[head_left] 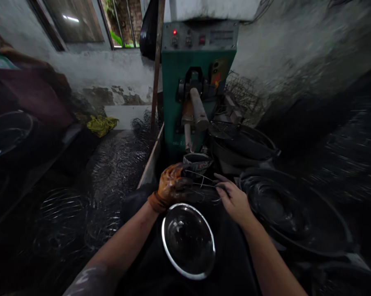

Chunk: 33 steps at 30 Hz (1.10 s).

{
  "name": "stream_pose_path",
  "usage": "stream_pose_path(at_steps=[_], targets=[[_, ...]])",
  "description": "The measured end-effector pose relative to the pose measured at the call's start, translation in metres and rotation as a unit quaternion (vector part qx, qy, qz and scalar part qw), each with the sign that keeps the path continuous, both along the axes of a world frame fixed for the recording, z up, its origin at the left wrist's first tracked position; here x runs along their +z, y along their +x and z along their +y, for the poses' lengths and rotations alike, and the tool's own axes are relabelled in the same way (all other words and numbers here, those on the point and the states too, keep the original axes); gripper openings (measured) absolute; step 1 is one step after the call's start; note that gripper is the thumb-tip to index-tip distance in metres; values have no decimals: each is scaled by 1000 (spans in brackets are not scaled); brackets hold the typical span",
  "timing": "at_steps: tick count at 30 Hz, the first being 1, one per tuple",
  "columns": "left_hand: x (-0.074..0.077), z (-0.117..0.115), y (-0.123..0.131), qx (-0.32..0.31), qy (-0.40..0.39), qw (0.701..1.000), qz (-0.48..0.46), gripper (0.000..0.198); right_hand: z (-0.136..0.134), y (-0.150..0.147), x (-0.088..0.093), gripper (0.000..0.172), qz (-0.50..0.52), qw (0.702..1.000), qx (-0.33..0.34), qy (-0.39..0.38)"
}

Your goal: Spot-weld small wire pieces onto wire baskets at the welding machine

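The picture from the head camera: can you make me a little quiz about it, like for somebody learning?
1. Which hand wears the dark-stained orange glove: A) left, B) right?
2. True or false: the small round red light on the tall green metal machine is lit.
3. Is the round, dark piece with the shiny silver rim nearer the person's body than the hands, or farther?

Key: 1. A, the left hand. 2. True. 3. Nearer.
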<state>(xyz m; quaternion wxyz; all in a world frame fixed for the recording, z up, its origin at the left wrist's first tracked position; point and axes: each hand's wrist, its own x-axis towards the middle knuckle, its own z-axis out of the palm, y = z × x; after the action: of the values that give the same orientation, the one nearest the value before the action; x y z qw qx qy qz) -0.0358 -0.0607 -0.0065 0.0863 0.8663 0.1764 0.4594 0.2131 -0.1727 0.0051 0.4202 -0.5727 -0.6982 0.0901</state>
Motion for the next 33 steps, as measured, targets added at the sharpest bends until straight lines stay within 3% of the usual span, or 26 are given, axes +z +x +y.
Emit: stream_pose_path(at_steps=[4, 12, 17, 22, 33], targets=[[-7, -1, -2, 19, 4, 999, 42, 55, -4, -1, -7, 18, 0, 1000, -3, 14], [-14, -5, -1, 68, -1, 996, 65, 58, 1, -27, -11, 22, -96, 995, -22, 32], [-5, -5, -2, 28, 2, 999, 14, 53, 4, -23, -9, 21, -5, 999, -27, 36], [5, -12, 0, 41, -21, 999, 4, 69, 8, -23, -8, 21, 43, 998, -39, 30], [-1, -14, -5, 89, 13, 996, -25, 54, 16, -30, -5, 31, 103, 993, -37, 35]])
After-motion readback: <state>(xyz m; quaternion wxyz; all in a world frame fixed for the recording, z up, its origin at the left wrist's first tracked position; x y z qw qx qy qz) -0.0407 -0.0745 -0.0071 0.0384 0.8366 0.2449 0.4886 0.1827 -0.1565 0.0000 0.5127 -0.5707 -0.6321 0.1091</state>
